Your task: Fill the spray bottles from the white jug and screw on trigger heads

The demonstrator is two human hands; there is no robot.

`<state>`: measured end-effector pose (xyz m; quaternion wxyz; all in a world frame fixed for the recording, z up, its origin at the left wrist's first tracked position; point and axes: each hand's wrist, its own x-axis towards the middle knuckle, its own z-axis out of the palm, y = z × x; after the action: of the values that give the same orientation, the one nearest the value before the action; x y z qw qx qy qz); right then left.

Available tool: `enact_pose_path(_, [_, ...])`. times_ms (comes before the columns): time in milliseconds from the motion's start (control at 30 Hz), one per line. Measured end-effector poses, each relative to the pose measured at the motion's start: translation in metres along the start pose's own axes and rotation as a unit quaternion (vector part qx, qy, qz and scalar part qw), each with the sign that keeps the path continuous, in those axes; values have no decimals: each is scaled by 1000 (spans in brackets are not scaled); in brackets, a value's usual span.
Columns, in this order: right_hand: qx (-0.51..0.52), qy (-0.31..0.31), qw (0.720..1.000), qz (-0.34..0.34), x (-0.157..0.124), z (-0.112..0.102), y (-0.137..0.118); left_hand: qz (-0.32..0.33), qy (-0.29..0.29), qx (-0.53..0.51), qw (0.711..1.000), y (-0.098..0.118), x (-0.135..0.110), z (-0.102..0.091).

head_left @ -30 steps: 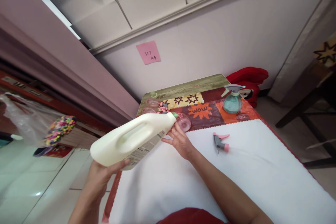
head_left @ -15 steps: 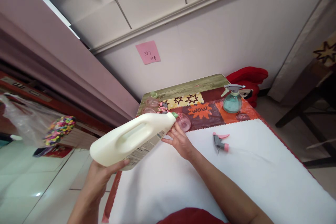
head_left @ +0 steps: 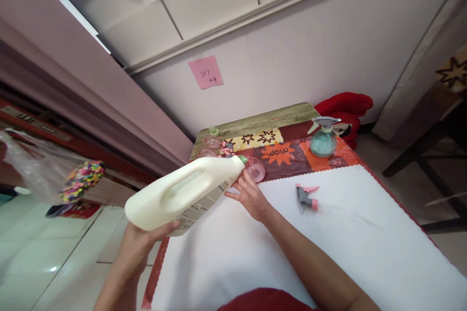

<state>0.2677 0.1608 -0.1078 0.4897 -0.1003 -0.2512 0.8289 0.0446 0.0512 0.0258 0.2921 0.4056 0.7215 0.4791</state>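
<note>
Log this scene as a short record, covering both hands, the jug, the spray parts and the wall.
Left hand: holding the jug near its base
Right hand: at the jug's neck; grip partly hidden
Jug: cream, tilted, green spout near the pink bottle; flow cannot be told
Spray head: gray and pink, lying on the white cover
Teal sprayer: upright, head fitted
Wall: pink note reading 357

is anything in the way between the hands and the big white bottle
Nothing visible: the left hand holds the white bottle directly near its base, and the right hand is close by its neck, though whether those fingers touch it is unclear.
</note>
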Motion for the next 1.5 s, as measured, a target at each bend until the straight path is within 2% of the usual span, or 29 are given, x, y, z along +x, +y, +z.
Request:
enact_pose_path(967, [1,-4,1000,2,0,-1,1,-2,9,12,1000,-4,1,-2])
enact_pose_path(1500, [1,-4,1000,3,1,-2,2,-2,4,14,1000,2,0,0])
